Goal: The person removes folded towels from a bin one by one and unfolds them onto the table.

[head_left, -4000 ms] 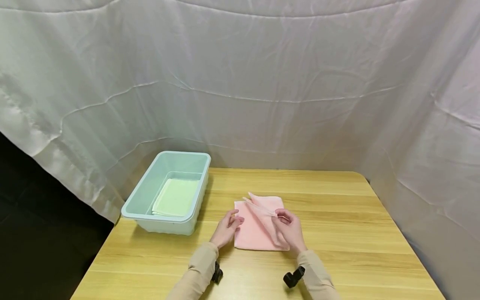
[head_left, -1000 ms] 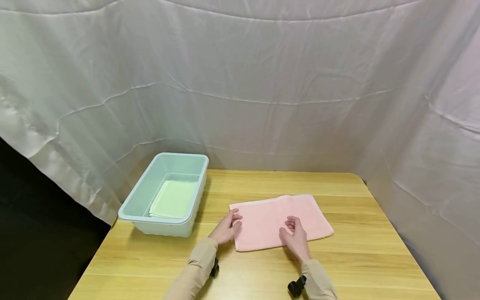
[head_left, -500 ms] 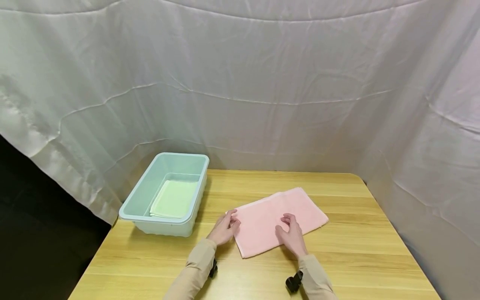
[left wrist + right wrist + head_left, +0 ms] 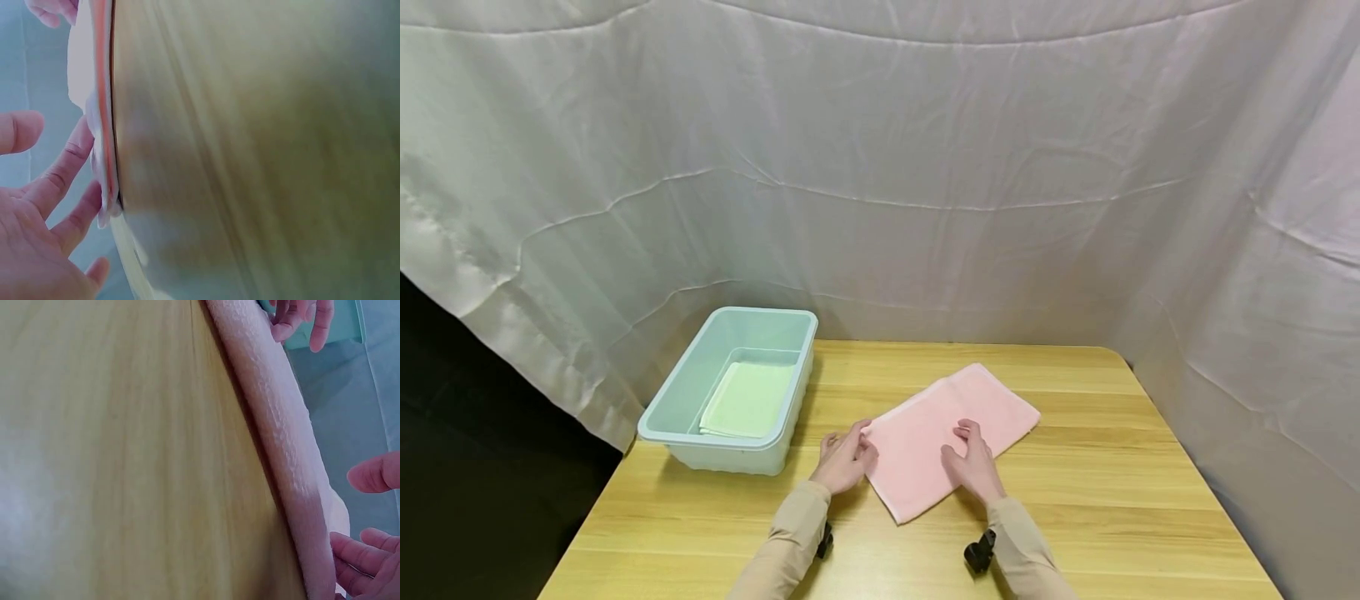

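Cloth, pale pink and folded flat into a rectangle [image 4: 917, 450], lies at a slant in the middle of a wooden table [image 4: 1112, 467], one corner aimed at the far edge and another at the near edge. A person's two bare hands reach in from the near edge. The left hand [image 4: 844, 460] is at the cloth's left corner, fingers loosely spread; in the left wrist view two fingertips touch the cloth's edge, with the thumb held apart. The right hand [image 4: 974, 463] is at the cloth's near long side, fingers gently bent and thumb apart; in the right wrist view its fingertips touch the cloth without pinching it. Near the table's far left corner stands a pale blue-green plastic bin [image 4: 730, 457], with light green folded cloth [image 4: 748, 400] lying flat on its floor. Both arms wear beige sleeves [image 4: 786, 542], and a small black device [image 4: 979, 553] sits at each wrist. Beyond the far edge hangs a grey, creased curtain [image 4: 925, 167].
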`<action>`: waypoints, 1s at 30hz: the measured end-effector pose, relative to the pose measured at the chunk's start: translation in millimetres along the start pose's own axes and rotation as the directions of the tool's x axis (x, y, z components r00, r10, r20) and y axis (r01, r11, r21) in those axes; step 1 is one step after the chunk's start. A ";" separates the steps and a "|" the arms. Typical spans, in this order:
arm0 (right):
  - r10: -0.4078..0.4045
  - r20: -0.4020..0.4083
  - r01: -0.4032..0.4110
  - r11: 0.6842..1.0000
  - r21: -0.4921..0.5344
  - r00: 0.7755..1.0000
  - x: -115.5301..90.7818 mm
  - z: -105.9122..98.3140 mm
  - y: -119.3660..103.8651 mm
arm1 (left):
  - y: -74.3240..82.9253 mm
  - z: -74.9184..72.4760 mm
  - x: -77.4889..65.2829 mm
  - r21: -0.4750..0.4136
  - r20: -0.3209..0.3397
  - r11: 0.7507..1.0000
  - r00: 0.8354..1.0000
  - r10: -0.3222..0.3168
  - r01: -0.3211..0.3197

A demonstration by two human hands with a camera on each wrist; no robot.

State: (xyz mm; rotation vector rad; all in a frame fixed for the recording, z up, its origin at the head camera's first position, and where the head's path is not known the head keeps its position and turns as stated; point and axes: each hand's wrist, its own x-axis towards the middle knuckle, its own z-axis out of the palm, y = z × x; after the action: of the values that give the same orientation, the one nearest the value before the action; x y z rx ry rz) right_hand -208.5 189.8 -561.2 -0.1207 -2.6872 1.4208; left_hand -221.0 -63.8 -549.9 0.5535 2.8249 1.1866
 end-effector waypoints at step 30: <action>-0.033 0.058 0.027 0.994 0.102 0.998 27.3 7.0 12.7 | -4.3 1.7 -3.3 -0.131 -0.069 0.991 0.997 -0.013 0.004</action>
State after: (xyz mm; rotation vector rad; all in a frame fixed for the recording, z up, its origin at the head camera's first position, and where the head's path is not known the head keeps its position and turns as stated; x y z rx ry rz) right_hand -236.1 194.4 -574.2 -0.0296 -2.6452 1.5719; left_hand -218.9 -66.5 -554.5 0.5010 2.7756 1.4044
